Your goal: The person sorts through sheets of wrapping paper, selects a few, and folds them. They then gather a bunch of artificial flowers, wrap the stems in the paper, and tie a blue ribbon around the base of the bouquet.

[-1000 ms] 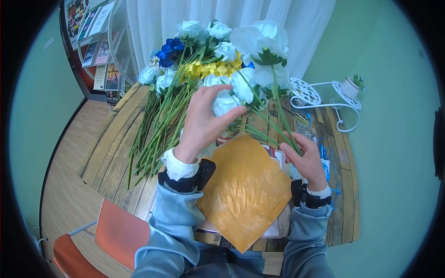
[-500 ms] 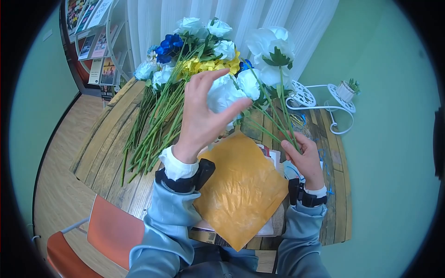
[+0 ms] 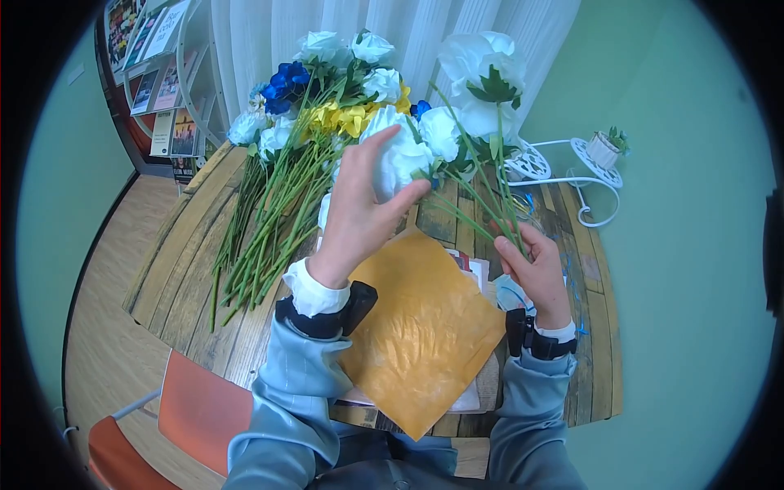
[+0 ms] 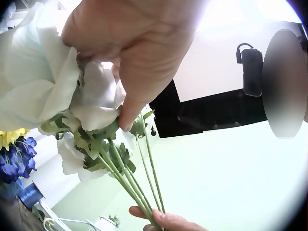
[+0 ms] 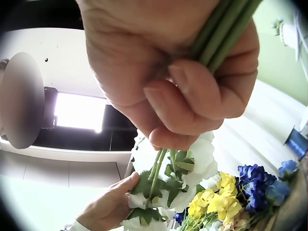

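Note:
Green stems (image 3: 502,196) stand in the grip of the right hand (image 3: 539,273), whose fingers curl round them near the lower ends in the right wrist view. Large white blooms (image 3: 482,69) with green leaves top these stems. Beside smaller white roses (image 3: 441,133), the left hand (image 3: 359,208) is raised with thumb and fingers spread apart. In the left wrist view its thumb (image 4: 132,103) lies against a white rose (image 4: 96,98) and its leaves; the other fingers are partly hidden behind the blooms.
Cut flowers with long stems (image 3: 278,220) lie on the wooden table (image 3: 175,269), left. Golden wrapping paper (image 3: 420,327) covers papers in front. A white metal stand (image 3: 563,181) holds a small potted plant (image 3: 604,151). An orange chair (image 3: 204,408) stands front left.
The large white blooms held by the right hand have shifted right relative to the roses, and their stems stand more upright. The left hand has stayed spread beside the roses.

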Tool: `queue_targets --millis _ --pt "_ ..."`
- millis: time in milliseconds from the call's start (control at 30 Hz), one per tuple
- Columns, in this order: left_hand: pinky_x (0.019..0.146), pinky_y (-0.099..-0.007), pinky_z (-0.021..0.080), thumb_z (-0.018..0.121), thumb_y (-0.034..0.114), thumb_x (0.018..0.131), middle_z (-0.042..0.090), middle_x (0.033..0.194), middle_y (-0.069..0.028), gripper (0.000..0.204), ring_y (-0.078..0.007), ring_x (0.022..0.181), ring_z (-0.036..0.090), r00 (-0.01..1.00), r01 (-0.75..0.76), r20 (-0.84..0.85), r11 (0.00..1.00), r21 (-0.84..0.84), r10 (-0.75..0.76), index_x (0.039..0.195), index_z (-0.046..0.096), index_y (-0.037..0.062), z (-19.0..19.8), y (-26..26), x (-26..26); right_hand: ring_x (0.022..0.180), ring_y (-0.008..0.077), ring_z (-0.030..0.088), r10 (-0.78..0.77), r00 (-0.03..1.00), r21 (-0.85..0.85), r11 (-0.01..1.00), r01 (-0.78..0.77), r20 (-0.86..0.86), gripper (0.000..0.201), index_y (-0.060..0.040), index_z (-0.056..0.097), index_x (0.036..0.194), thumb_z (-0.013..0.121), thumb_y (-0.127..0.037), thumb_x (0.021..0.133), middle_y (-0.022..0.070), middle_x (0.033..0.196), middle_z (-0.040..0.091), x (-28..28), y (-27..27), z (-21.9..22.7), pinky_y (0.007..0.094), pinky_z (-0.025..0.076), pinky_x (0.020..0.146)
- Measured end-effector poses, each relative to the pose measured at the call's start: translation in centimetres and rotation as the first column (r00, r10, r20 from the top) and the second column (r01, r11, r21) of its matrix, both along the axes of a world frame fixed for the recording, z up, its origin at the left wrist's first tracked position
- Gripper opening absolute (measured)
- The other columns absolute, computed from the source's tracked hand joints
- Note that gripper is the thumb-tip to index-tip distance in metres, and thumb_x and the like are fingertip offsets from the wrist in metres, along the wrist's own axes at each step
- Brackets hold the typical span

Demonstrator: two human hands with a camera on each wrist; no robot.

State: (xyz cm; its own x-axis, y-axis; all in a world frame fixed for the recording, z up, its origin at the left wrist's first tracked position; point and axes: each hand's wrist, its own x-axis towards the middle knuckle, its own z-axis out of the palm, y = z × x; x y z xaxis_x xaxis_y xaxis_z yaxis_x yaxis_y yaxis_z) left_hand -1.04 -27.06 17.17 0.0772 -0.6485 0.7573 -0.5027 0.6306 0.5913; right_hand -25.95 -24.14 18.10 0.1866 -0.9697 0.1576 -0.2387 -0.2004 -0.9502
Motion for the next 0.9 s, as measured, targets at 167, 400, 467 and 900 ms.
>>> queue_targets --millis 167,400,467,900 --pt "0.076 -0.0236 0.048 0.063 0.002 0.084 0.061 0.099 -0.0062 0.046 -0.0092 0.085 0.058 0.859 0.301 -0.455 0.951 0.078 -0.234 0.127 0.044 0.0008 0.5 0.2 0.4 0.055 0.0026 0.045 -0.007 1.0 0.0 1.0 0.007 -0.008 0.028 0.0035 0.057 0.11 0.061 -0.013 0.088 -0.0035 0.066 0.053 -0.2 0.0 0.2 0.0192 0.034 0.049" --pt "0.069 -0.0199 0.045 0.063 0.003 0.085 0.061 0.09 -0.0032 0.036 -0.0068 0.08 0.057 0.879 0.246 -0.431 0.968 0.048 -0.202 0.119 0.052 0.0009 0.2 0.0 0.9 0.055 0.0028 0.045 0.002 1.0 -0.001 1.0 -0.002 0.001 0.026 0.0029 0.058 0.109 0.061 -0.013 0.088 -0.0037 0.066 0.052 0.0 -0.1 0.0 0.0194 0.034 0.049" --pt "0.068 -0.0209 0.045 0.062 0.006 0.085 0.059 0.09 -0.0029 0.038 -0.0072 0.08 0.056 0.911 0.192 -0.391 0.974 0.119 -0.132 0.121 0.05 0.001 0.5 0.2 1.0 0.055 0.0029 0.045 0.018 1.0 -0.002 1.0 -0.018 -0.003 0.027 0.0028 0.059 0.109 0.062 -0.013 0.087 -0.0035 0.066 0.053 0.0 -0.1 0.1 0.0195 0.035 0.05" --pt "0.071 -0.0214 0.046 0.07 0.012 0.079 0.063 0.091 -0.0065 0.034 -0.0092 0.08 0.059 0.925 0.186 -0.37 0.956 0.226 -0.093 0.108 0.058 -0.0005 0.6 0.5 0.7 0.057 0.003 0.047 0.054 0.995 -0.003 0.998 -0.055 -0.086 0.032 0.0021 0.058 0.11 0.066 -0.014 0.084 -0.003 0.07 0.057 -0.1 -0.1 -0.4 0.0195 0.037 0.051"
